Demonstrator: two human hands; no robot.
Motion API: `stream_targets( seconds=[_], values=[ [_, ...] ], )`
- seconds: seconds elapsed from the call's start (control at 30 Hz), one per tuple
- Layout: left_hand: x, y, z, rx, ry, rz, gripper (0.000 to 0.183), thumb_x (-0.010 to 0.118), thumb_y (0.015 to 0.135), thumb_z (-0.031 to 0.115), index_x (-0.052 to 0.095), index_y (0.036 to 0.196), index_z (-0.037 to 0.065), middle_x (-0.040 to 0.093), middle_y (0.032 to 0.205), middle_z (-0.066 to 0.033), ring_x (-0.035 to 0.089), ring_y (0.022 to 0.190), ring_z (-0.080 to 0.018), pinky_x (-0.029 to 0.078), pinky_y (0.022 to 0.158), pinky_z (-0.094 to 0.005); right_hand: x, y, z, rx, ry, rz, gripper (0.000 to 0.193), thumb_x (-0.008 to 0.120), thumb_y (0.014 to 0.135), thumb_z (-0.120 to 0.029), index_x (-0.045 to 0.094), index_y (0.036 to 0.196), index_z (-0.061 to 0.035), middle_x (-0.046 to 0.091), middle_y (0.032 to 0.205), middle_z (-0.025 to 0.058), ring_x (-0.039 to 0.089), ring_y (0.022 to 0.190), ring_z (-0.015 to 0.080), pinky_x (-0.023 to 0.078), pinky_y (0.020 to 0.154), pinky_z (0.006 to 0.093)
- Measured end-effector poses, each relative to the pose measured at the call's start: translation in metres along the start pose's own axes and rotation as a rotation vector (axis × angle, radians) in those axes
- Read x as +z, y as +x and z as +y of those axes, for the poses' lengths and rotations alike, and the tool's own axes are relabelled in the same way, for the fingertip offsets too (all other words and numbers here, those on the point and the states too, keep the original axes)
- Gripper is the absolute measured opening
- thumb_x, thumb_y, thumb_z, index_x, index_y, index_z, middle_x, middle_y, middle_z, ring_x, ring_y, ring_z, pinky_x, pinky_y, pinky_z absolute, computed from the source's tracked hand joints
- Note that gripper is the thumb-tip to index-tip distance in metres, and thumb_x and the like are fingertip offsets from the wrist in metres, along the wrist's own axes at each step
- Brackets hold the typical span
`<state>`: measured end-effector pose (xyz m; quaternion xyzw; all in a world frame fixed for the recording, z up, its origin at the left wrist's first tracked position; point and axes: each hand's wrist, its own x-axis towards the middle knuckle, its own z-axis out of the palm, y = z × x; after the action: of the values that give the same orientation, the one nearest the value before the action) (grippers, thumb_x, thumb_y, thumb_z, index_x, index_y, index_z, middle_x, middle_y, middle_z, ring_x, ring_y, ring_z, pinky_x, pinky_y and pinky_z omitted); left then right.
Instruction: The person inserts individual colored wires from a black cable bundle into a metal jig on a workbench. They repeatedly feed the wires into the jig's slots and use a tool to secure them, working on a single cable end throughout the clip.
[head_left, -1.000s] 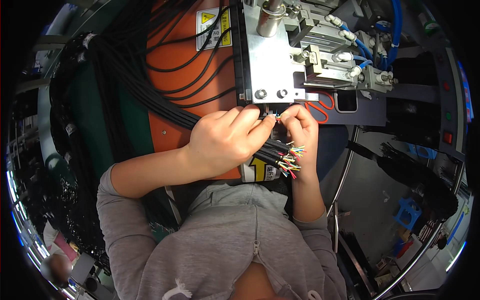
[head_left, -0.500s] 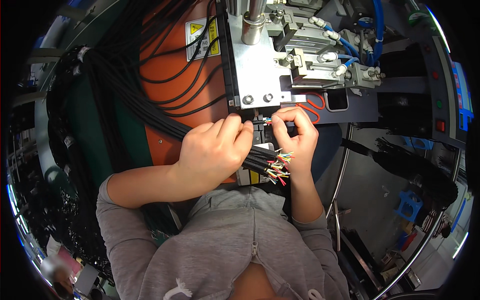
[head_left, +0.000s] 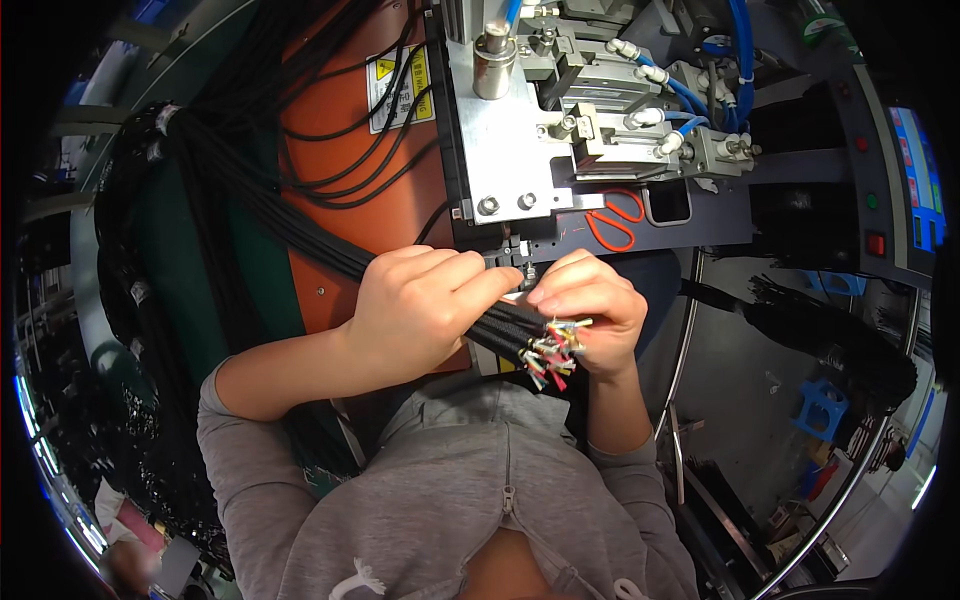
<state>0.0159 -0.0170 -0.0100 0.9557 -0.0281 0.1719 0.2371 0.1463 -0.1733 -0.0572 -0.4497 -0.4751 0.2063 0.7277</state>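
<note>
My left hand (head_left: 415, 300) is closed round a bundle of black cables (head_left: 505, 333) that runs beneath its palm and sticks out to the right. At the bundle's end, stripped wire ends (head_left: 552, 355) in red, yellow, white and other colours fan out. My right hand (head_left: 600, 312) is closed, thumb and fingers bent together just above and right of these wire ends; whatever is between its fingertips is hidden. Just beyond my fingertips sits a small dark fixture (head_left: 515, 250) below the machine's metal plate (head_left: 508, 150).
Pneumatic cylinders (head_left: 625, 140) with blue hoses (head_left: 745, 60) stand on the machine at the far right. Red-handled scissors (head_left: 615, 222) lie beside a dark rectangular tray (head_left: 668, 203). More black cables (head_left: 270, 215) cross the orange surface (head_left: 325, 285) on the left.
Both hands have drawn back from the fixture toward my body. The coloured wire ends that were between my right fingertips at the fixture no longer show there.
</note>
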Motion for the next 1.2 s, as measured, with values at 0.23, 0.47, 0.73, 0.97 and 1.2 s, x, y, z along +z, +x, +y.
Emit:
stream_targets(
  seconds=[0.23, 0.47, 0.73, 0.97, 1.2],
  values=[
    [-0.023, 0.014, -0.001, 0.22, -0.131, 0.254, 0.027, 0.074, 0.072, 0.018, 0.068, 0.095, 0.004, 0.067, 0.099, -0.0159, 0.065, 0.078, -0.0219, 0.051, 0.066, -0.032, 0.016, 0.001, -0.003, 0.162, 0.251, 0.365, 0.013, 0.063, 0.072, 0.009, 0.06, 0.082, 0.0005, 0.061, 0.082, 0.0108, 0.057, 0.078, 0.0173, 0.046, 0.069, 0.0275],
    [-0.011, 0.005, -0.002, 0.132, -0.112, 0.217, 0.021, 0.075, 0.074, 0.012, 0.068, 0.09, 0.0, 0.062, 0.074, -0.0087, 0.06, 0.058, -0.0182, 0.044, 0.047, -0.0271, 0.026, 0.015, -0.012, -0.044, -0.161, 0.257, 0.021, 0.073, 0.069, 0.009, 0.064, 0.086, 0.0024, 0.066, 0.085, 0.0139, 0.063, 0.079, 0.0209, 0.049, 0.069, 0.0293],
    [-0.005, 0.007, -0.002, 0.145, -0.111, 0.314, 0.023, 0.075, 0.071, 0.012, 0.064, 0.088, 0.001, 0.055, 0.067, -0.0042, 0.056, 0.055, -0.0159, 0.042, 0.045, -0.0267, 0.037, 0.018, -0.015, -0.198, -0.387, 0.37, 0.029, 0.079, 0.067, 0.003, 0.065, 0.093, 0.0015, 0.068, 0.09, 0.0143, 0.065, 0.079, 0.0242, 0.051, 0.072, 0.0322],
    [-0.002, 0.005, 0.0, 0.1, -0.098, 0.308, 0.019, 0.071, 0.073, 0.015, 0.064, 0.086, 0.004, 0.051, 0.07, -0.0026, 0.056, 0.056, -0.0151, 0.043, 0.046, -0.0272, 0.033, 0.018, -0.014, -0.059, -0.411, 0.221, 0.019, 0.078, 0.068, 0.001, 0.067, 0.083, 0.0009, 0.067, 0.086, 0.0121, 0.063, 0.076, 0.0224, 0.05, 0.069, 0.03],
    [-0.007, 0.005, 0.004, 0.031, -0.067, 0.18, 0.013, 0.069, 0.069, 0.008, 0.061, 0.079, 0.006, 0.047, 0.068, -0.0025, 0.052, 0.053, -0.0141, 0.04, 0.043, -0.027, 0.03, 0.021, -0.017, -0.031, -0.508, 0.31, 0.016, 0.077, 0.068, 0.005, 0.067, 0.08, 0.0003, 0.065, 0.077, 0.01, 0.061, 0.071, 0.0196, 0.048, 0.065, 0.0283]
  ],
)
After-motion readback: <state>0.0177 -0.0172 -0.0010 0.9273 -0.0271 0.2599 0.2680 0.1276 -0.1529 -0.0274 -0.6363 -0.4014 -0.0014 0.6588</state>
